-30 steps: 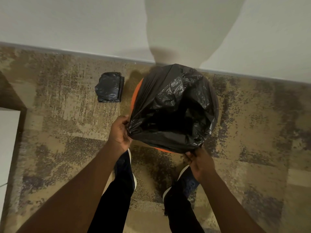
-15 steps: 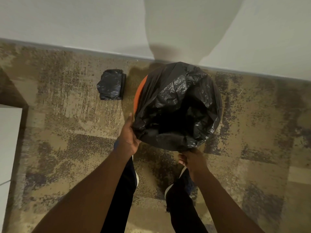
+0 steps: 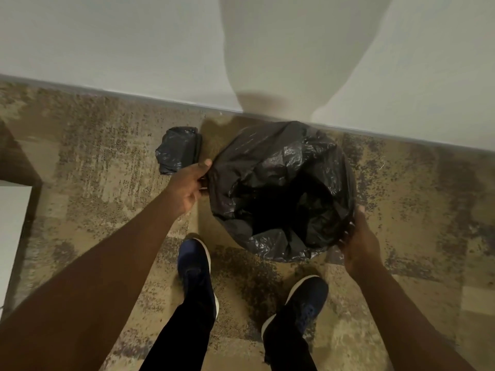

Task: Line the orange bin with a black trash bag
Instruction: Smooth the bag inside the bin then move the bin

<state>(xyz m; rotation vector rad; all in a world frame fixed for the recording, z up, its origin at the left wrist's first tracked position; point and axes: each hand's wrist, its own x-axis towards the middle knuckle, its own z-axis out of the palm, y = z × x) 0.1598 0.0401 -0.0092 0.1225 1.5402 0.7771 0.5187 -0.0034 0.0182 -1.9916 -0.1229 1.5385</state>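
Note:
A black trash bag (image 3: 270,170) is stretched over the whole top of the bin on the carpet near the wall, with a dark hollow in its middle. No orange of the bin shows; the bag hides it. My left hand (image 3: 191,183) pinches the bag's edge at the bin's left side. My right hand (image 3: 357,236) grips the bag at the lower right rim.
A folded pack of black bags (image 3: 178,149) lies on the carpet just left of the bin, behind my left hand. The white wall (image 3: 134,49) runs right behind the bin. A white surface (image 3: 12,218) sits at the left edge. My two shoes (image 3: 195,266) stand below the bin.
The bag has been pulled down over the rim, so the orange strip at the left is now covered. My left hand moved up the left side; my right hand moved to the right side.

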